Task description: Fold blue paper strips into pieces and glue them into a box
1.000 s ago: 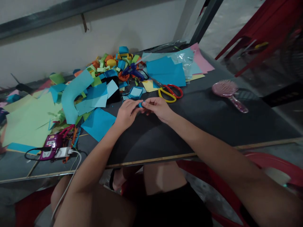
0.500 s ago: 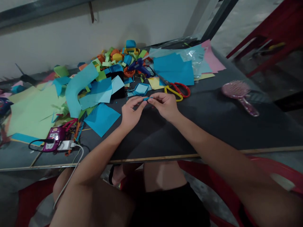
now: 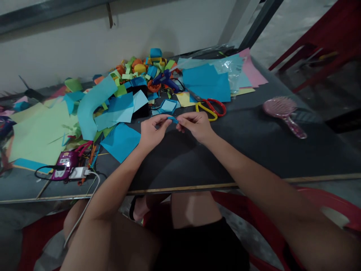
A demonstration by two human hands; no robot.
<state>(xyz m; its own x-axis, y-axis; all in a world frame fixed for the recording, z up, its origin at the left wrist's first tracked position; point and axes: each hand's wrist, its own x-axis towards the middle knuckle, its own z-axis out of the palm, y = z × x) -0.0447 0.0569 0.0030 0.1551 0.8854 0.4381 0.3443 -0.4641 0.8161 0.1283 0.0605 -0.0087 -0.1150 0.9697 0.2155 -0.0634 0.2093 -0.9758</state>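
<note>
A small narrow piece of blue paper is pinched at both ends above the dark table. My left hand grips one end between thumb and fingers. My right hand has the other end in its fingertips. Just beyond the hands lies a small blue folded paper box with a paler square in it. Scissors with one red and one yellow handle rest behind my right hand. A blue paper sheet lies left of my left hand, partly covered by the wrist.
A heap of coloured paper pieces and a blue glue gun are at the back. Blue sheets lie beyond the scissors. To the right sits a pink hairbrush. At left are a purple device with cables and pale green sheets.
My left hand has shifted slightly left, and more of the blue paper shows between the fingertips. Both hands keep their pinch. The things on the table stay put.
</note>
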